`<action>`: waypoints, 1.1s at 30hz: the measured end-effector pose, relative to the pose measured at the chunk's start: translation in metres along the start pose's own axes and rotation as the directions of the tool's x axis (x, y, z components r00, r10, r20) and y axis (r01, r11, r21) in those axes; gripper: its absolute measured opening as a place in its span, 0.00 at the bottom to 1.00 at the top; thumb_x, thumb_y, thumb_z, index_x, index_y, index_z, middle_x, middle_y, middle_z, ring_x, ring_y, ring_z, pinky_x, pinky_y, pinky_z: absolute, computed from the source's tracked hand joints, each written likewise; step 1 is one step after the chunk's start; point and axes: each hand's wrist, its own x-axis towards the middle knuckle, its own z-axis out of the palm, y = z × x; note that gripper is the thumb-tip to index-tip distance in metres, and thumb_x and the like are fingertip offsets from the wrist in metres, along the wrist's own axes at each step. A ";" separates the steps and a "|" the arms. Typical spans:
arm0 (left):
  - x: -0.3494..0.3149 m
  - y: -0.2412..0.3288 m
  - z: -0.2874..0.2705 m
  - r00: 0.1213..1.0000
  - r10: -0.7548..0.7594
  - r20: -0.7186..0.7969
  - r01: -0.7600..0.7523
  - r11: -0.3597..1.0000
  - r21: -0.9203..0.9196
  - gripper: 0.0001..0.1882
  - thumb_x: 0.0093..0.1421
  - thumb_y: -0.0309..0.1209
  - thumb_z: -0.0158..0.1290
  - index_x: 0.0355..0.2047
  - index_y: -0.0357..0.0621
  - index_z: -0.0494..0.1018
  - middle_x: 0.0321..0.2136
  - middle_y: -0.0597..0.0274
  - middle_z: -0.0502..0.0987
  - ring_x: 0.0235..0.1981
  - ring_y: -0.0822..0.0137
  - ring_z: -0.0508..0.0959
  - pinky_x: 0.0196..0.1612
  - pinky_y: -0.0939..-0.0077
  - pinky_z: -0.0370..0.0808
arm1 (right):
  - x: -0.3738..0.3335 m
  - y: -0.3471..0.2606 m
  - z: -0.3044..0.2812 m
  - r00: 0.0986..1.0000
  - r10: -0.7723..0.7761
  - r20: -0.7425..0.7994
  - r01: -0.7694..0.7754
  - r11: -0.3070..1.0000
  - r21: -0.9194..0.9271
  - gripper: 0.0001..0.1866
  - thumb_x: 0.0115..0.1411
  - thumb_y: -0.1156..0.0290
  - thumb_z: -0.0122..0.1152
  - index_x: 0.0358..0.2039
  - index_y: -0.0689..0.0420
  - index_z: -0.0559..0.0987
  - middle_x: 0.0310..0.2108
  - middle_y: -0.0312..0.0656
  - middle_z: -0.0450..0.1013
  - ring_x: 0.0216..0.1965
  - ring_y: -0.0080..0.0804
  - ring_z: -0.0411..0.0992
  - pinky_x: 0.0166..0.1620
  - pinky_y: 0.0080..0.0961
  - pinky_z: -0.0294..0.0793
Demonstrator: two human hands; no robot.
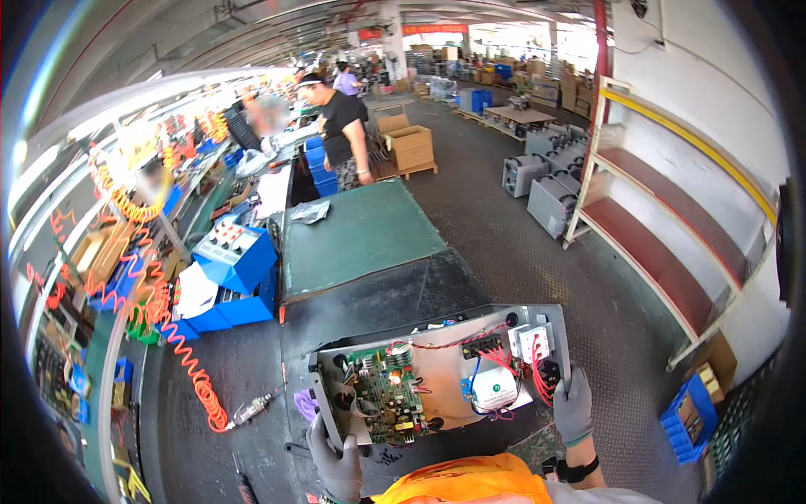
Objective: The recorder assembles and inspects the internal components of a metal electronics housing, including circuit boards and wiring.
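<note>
An open metal chassis [443,363] is in front of me, tilted and close to my body at the edge of the black bench. At its left end sits a green circuit board [382,395]; toward the right are a white cylindrical part [494,389], a white block [529,341] and red and blue wires. My left hand [336,464], in a grey glove, grips the chassis at its lower left corner. On the right end plate, my gloved right hand [574,410] is closed round the edge. Some fingers of both hands are hidden by the metal.
Left on the bench lies an air screwdriver [252,410] on an orange coiled hose [206,395]. Blue bins [239,260] stand beyond it, with a green mat [357,239] ahead. A person in black [340,126] stands farther off. A shelf rack [672,214] is at right.
</note>
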 end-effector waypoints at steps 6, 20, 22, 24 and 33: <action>-0.005 0.001 -0.002 0.986 -0.157 0.058 0.166 0.965 -0.202 0.31 0.60 0.24 0.54 0.63 0.32 0.58 0.60 0.49 0.64 0.59 0.58 0.66 0.62 0.66 0.63 | -0.002 -0.008 -0.002 0.999 0.025 0.021 -0.025 0.999 0.019 0.20 0.56 0.82 0.50 0.51 0.63 0.72 0.42 0.55 0.72 0.43 0.53 0.74 0.46 0.36 0.73; -0.009 -0.042 -0.004 0.999 -0.048 -0.012 0.047 0.996 -0.082 0.31 0.60 0.24 0.54 0.63 0.35 0.58 0.56 0.53 0.67 0.55 0.61 0.69 0.58 0.68 0.67 | -0.003 -0.009 0.001 0.999 -0.042 -0.014 0.043 0.998 0.037 0.20 0.55 0.82 0.51 0.50 0.61 0.72 0.44 0.54 0.73 0.45 0.55 0.73 0.49 0.38 0.73; -0.010 -0.040 -0.004 0.998 -0.060 -0.012 0.058 0.994 -0.087 0.31 0.60 0.24 0.53 0.63 0.35 0.58 0.55 0.53 0.67 0.55 0.62 0.69 0.57 0.68 0.68 | -0.003 -0.010 0.001 0.999 -0.048 -0.017 0.049 0.998 0.028 0.20 0.55 0.82 0.51 0.50 0.61 0.72 0.44 0.54 0.73 0.45 0.54 0.73 0.49 0.38 0.73; -0.009 -0.039 -0.003 0.997 -0.071 -0.012 0.070 0.993 -0.093 0.31 0.59 0.23 0.53 0.63 0.36 0.58 0.55 0.53 0.67 0.55 0.62 0.69 0.57 0.69 0.68 | -0.003 -0.009 0.001 0.998 -0.055 -0.022 0.056 0.998 0.019 0.20 0.55 0.82 0.51 0.50 0.61 0.72 0.44 0.54 0.73 0.45 0.54 0.73 0.49 0.38 0.73; -0.008 -0.033 -0.003 0.998 -0.062 -0.002 0.061 0.993 -0.100 0.30 0.59 0.21 0.51 0.63 0.36 0.58 0.55 0.54 0.67 0.54 0.63 0.70 0.57 0.69 0.68 | -0.003 -0.010 0.001 1.000 -0.021 -0.008 0.022 0.999 0.024 0.20 0.55 0.82 0.51 0.50 0.62 0.72 0.43 0.55 0.73 0.45 0.54 0.73 0.48 0.38 0.73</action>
